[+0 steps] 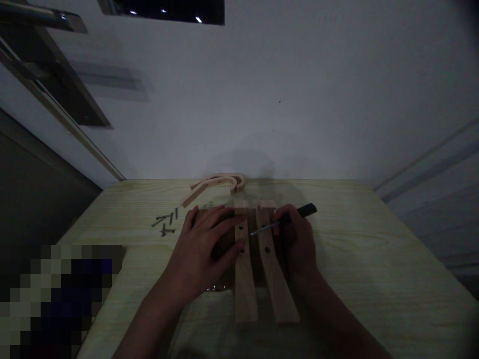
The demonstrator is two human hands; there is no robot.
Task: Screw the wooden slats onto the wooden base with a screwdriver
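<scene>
My left hand (204, 242) lies with its fingers spread over a brown board (224, 282). Its index fingertip and thumb touch the left wooden strip (245, 289), close to two dark holes. In my right hand (299, 244) is a screwdriver (307, 210) with a black handle, its thin metal shaft slanting down to the left. The tip hovers by the left strip's right edge; whether it touches anything I cannot tell. The shaft crosses the right wooden strip (280, 291), which has dark holes and lies beside my right hand. Both strips extend past the board's near edge.
Several loose screws (164, 219) lie left of the board. Behind them rest two curved, hook-shaped wooden pieces (220, 180), near the white wall (318, 99). All of it is on a light wood-grain table (355, 269). A metal door handle (45, 17) juts out at upper left.
</scene>
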